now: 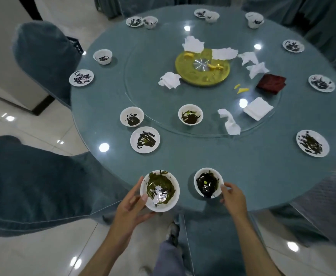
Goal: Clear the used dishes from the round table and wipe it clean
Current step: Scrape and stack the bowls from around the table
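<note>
At the near edge of the round teal table (242, 176), my left hand (132, 206) grips a white plate (160, 191) smeared with green and dark residue, thumb on its left rim. My right hand (232, 197) touches the right rim of a white bowl (208, 183) with dark residue; fingers curl around it. Further in stand another dirty bowl (131, 116), a dirty plate (145, 139) and a bowl (190, 114) on the glass turntable (143, 80). Several more soiled plates and bowls ring the table's edge.
Crumpled white napkins (230, 121), a folded napkin stack (257, 108), a dark red cloth (271, 83), yellow scraps (241, 89) and a yellow centre disc (203, 66) lie on the turntable. Blue-covered chairs (43, 54) stand at the left, another below the table edge.
</note>
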A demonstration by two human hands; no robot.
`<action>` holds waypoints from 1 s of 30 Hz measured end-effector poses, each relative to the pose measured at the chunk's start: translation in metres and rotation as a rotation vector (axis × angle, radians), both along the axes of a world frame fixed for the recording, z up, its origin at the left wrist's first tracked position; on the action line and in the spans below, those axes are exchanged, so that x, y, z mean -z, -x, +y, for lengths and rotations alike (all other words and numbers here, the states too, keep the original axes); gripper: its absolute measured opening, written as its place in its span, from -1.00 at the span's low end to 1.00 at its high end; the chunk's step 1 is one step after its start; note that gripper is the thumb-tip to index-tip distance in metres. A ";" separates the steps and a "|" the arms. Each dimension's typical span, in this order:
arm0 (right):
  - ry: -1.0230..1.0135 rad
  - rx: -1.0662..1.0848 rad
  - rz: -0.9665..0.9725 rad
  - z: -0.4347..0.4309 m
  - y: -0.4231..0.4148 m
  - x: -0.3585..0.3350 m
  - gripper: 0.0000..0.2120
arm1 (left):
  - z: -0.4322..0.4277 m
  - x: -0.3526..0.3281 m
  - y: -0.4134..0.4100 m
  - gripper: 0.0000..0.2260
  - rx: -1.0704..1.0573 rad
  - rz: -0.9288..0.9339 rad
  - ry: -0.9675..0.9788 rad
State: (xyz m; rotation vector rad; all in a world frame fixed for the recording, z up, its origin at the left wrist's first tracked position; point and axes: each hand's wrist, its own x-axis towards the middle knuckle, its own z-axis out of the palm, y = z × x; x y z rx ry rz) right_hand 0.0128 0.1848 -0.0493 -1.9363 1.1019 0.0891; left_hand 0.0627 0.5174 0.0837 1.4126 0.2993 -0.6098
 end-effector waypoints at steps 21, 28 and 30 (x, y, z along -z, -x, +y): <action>-0.274 0.029 -0.373 0.189 -0.088 -0.121 -0.93 | 0.122 0.005 -0.103 -0.58 0.109 -0.091 0.056; -0.331 -0.072 -0.368 0.309 -0.127 -0.146 -0.93 | 0.197 -0.011 -0.139 -0.61 0.155 -0.121 0.140; -0.318 -0.083 -0.362 0.330 -0.134 -0.148 -0.94 | 0.213 -0.016 -0.143 -0.61 0.158 -0.156 0.140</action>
